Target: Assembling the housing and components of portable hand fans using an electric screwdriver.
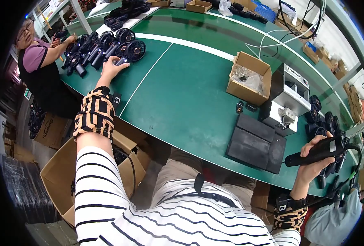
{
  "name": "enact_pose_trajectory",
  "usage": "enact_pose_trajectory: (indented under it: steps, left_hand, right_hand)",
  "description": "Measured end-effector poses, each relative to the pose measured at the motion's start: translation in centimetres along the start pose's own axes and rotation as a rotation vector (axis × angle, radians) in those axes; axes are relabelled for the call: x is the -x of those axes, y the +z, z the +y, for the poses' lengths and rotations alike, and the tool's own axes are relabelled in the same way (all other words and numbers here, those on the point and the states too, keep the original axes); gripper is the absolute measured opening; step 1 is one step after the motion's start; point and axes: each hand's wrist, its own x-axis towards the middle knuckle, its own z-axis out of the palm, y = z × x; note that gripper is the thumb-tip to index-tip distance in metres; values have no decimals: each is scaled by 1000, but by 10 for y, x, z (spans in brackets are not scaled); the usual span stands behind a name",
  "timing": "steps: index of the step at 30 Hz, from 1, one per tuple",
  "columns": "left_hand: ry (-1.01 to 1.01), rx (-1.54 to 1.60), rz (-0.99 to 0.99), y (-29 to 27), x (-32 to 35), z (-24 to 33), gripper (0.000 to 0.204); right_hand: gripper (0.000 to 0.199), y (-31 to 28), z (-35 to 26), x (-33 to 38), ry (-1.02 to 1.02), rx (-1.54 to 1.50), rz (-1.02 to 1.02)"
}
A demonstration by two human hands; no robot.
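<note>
Handheld fan (319,151), black, sits gripped in the person's right hand (313,162) at the near right edge of the green table (182,94), beside a black tray (256,142). Farther left, the left hand (111,67) stretches out, its fingers closed on the handle of another black fan (130,53) at the edge of a cluster of fans (96,47); an open cardboard box (249,78) stands mid-table.

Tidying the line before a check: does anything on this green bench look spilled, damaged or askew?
Nothing looks spilled or broken. Two small black parts lie loose beside the open cardboard box, apart from the fans. The left hand rests on a black handheld fan in the pile; the right hand holds another fan.
</note>
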Motion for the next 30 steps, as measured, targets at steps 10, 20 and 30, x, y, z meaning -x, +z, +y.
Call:
enact_pose_trajectory:
  steps: [10, 20, 30]
  left_hand:
    - [21, -281, 192, 2, 8, 50, 59]
    - [1061, 555, -232, -22, 215, 292, 28]
    - [1540, 594, -786, 61, 456, 481, 50]
  right_hand:
    - [84, -6, -3, -2, -11, -27, 2]
    - [84, -56, -33, -43, -107, 212, 19]
    - [87, -106, -56, -51, -117, 363, 53]
